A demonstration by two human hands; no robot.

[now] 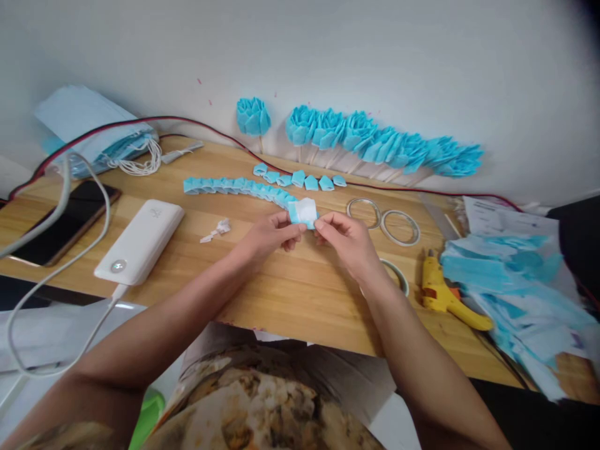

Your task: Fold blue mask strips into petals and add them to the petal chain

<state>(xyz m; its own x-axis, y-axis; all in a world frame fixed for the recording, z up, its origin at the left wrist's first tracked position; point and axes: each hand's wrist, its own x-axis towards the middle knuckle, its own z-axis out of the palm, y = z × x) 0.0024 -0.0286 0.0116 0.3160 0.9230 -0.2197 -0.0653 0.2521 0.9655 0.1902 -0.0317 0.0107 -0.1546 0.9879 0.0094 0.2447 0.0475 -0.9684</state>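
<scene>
Between my two hands is a small blue-and-white fabric piece [305, 211], its white face turned up. My left hand [277, 232] pinches its left edge, and my right hand [341, 232] pinches the lower right corner. Just behind it, a curved row of overlapping folded blue pieces [234, 185] lies on the wooden table [272, 287]. Farther back is a second, looser row of folded blue petals [312, 182]. Blue fabric flowers on thin sticks [359, 132] lean against the wall, with a single blue flower [253, 116] apart on the left.
Tape rolls [400, 227] lie right of my hands, with a yellow glue gun [435, 287] and blue scraps [510, 275] beyond. At left are a white power bank [140, 240] with a cable, a phone [70, 219] and stacked masks [98, 131]. Crumpled white bits [218, 230] lie near my left wrist.
</scene>
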